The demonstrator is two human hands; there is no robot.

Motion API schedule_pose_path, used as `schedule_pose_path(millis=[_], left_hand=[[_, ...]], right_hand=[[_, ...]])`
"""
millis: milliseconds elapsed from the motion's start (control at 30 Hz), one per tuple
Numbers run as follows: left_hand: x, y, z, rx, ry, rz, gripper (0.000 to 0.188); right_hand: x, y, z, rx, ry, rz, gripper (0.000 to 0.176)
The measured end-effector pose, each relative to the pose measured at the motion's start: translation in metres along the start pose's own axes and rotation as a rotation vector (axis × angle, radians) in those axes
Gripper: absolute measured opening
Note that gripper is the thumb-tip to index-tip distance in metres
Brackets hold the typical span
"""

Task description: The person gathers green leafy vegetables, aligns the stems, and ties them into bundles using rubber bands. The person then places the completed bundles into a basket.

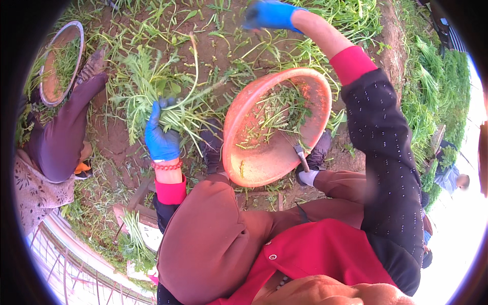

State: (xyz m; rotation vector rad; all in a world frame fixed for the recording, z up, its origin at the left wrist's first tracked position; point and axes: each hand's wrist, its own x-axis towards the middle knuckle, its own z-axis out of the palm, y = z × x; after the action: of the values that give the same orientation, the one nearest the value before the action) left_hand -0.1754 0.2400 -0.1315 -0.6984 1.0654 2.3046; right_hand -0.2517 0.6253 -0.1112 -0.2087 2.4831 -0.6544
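Observation:
My left hand (163, 131), in a blue glove, is closed around a bunch of leafy green stems (152, 85), left of the tilted orange basin (244, 152). Cut greens (282, 110) lie inside that basin. A small tool with a short handle (301, 154) leans over its lower right rim. My right hand (267, 15), also gloved in blue, is stretched out above the soil at the top of the view. It is blurred, and whether its fingers hold anything cannot be made out.
Another person's leg (65, 126) is at the left, beside a second basin (81, 49) with greens. A low wooden stool (141, 198) and a bundle of stems (133, 232) are at lower left. Growing plants (450, 87) and other people are at the right.

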Motion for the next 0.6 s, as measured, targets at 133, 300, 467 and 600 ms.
schedule_pose_path(millis=[133, 300, 467, 600], left_hand=[[0.002, -0.007, -0.004, -0.005, -0.052, -0.051, 0.019], [0.002, -0.011, -0.006, 0.080, 0.033, -0.049, 0.018], [0.001, -0.013, -0.006, 0.122, 0.074, -0.036, 0.018], [0.001, -0.015, -0.005, 0.139, 0.100, -0.016, 0.019]], right_hand=[[-0.034, 0.068, 0.052, -0.497, -0.134, 0.226, 0.040], [-0.043, 0.097, 0.078, -0.589, -0.144, 0.555, 0.037], [-0.035, 0.100, 0.075, -0.508, -0.082, 0.300, 0.027], [-0.041, 0.081, 0.030, -0.176, 0.125, 0.215, 0.021]])
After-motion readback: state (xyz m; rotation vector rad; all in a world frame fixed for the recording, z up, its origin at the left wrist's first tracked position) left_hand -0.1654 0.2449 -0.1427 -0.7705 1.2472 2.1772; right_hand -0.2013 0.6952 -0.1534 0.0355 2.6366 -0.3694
